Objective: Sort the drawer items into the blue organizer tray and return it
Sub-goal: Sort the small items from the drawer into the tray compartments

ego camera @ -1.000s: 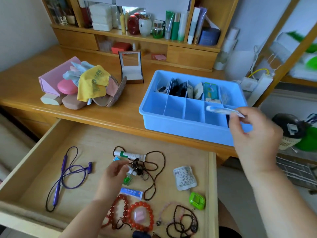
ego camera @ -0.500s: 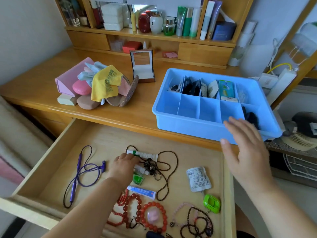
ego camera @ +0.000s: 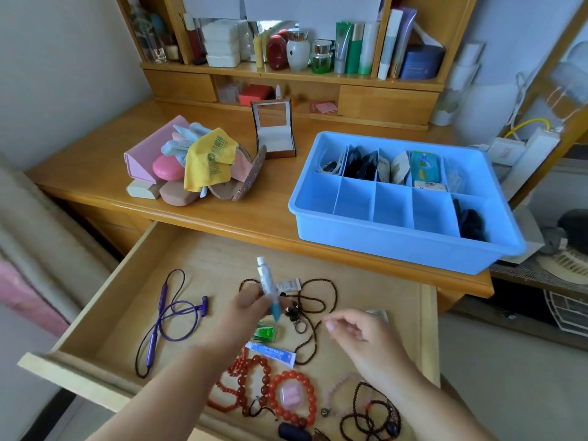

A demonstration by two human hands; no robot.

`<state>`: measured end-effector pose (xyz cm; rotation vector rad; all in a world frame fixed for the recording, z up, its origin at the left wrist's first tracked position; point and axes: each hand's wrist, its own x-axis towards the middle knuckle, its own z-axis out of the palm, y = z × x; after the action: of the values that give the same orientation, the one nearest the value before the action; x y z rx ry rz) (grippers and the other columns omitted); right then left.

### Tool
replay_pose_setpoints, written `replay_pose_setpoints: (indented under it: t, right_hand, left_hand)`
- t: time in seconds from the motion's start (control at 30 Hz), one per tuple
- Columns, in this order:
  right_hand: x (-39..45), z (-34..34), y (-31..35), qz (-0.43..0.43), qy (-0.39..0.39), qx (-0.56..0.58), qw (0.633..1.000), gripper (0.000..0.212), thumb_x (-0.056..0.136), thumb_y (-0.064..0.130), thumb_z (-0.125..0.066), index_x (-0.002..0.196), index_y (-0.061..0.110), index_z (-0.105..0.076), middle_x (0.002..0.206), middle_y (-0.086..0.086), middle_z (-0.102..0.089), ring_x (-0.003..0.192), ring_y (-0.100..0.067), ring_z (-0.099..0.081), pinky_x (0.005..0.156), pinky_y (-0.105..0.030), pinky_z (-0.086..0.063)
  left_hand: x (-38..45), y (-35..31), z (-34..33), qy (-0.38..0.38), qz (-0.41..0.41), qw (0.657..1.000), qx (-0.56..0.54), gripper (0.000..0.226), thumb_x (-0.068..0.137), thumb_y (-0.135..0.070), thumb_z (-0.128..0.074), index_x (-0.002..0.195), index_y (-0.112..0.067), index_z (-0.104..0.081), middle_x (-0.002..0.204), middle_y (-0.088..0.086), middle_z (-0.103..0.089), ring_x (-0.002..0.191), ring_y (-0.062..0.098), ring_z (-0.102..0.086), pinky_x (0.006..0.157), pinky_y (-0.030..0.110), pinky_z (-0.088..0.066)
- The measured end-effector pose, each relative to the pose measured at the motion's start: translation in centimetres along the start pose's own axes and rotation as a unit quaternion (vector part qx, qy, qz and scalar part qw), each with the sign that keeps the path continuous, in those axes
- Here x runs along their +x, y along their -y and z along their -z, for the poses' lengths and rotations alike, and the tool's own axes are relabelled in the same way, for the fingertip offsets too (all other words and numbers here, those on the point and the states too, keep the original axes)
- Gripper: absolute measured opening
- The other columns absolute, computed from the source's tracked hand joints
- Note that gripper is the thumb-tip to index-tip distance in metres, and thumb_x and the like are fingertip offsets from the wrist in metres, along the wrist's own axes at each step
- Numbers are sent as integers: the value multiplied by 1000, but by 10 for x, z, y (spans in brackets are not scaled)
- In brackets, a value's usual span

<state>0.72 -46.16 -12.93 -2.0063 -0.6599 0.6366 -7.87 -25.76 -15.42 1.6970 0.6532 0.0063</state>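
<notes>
On the desk's right end, near its front edge, sits the blue organizer tray, and over the open drawer my left hand pinches a small tube nearly upright, white cap pointing away from me, while my empty right hand hovers beside it, fingers loosely curled.

Hands: two, left and right
Blue trays: one
Open drawers: one
Small tubes: two, one held, one lying
Purple cords: one
Yellow cloths: one
</notes>
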Motion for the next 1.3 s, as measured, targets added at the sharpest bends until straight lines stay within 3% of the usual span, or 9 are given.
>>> replay_pose_setpoints:
  t: [0.13,0.27,0.43,0.6,0.8,0.9,1.03,1.17,1.3]
  right_hand:
    - [6,-12,12,-148,37,308,939,14,93,25,-57,97,17,-67,81,0,-74,70,-15,-70,63,-25,-56]
    - [2,0,17,-155,-48,399,902,8,90,9,-60,92,8,-68,74,-10,-73,59,-14,-65,54,-22,-53]
    - [-9,70,34,66,-259,173,948,17,72,31,-72,88,25,-73,84,6,-74,76,-5,-69,68,-16,-54]
    - [4,139,36,206,-438,-184,855,23,84,8,-67,106,12,-71,95,5,-69,77,1,-62,73,-8,-46]
    - [44,130,19,120,-371,-330,860,22,91,14,-57,106,6,-71,97,-13,-69,84,-35,-64,70,-41,-53]
    - [52,124,14,95,-325,-388,857,48,96,35,-33,83,7,-70,86,-10,-69,87,-32,-61,76,-38,-46]
    - [40,109,5,170,-361,-345,849,43,93,32,-41,110,2,-68,125,-17,-60,123,-37,-49,107,-50,-33]
    - [9,57,-11,269,-264,-313,872,33,92,29,-47,111,11,-67,124,-5,-61,120,-22,-49,110,-43,-32]
    - [-13,12,-41,179,-87,-291,936,23,92,28,-57,111,21,-68,119,9,-62,115,-8,-53,102,-30,-43]
  left_hand:
    - [-20,-19,-42,80,-33,980,-180,33,91,-32,-46,115,-25,-67,122,-2,-66,121,16,-56,109,44,-32]
    - [-24,-19,-65,110,-50,961,-248,31,89,-26,-53,117,-21,-65,122,8,-65,118,21,-56,106,39,-40]
    - [-11,10,-51,2,-60,994,89,26,92,-19,-57,109,-39,-60,110,-24,-62,108,-4,-56,79,5,-42]
    - [12,63,-31,-23,-54,896,439,34,90,-19,-49,120,-32,-58,118,-15,-53,108,5,-46,89,14,-39]
    - [25,78,-19,-36,-75,860,503,51,75,5,-51,112,-29,-57,108,-14,-44,101,9,-48,75,19,-45]
    - [25,75,-13,-95,-52,875,473,35,87,-14,-54,119,-28,-54,116,-9,-47,101,10,-51,85,23,-47]
    - [22,70,-13,-86,-1,894,440,38,86,-38,-60,120,-25,-52,117,-5,-45,97,14,-55,85,25,-48]
    - [18,67,-23,-26,-51,891,449,32,88,-31,-58,119,-28,-53,113,-12,-39,85,6,-54,77,18,-48]
    - [12,70,-24,50,-99,873,474,35,83,-21,-54,116,-29,-58,115,-12,-40,103,7,-44,88,20,-45]
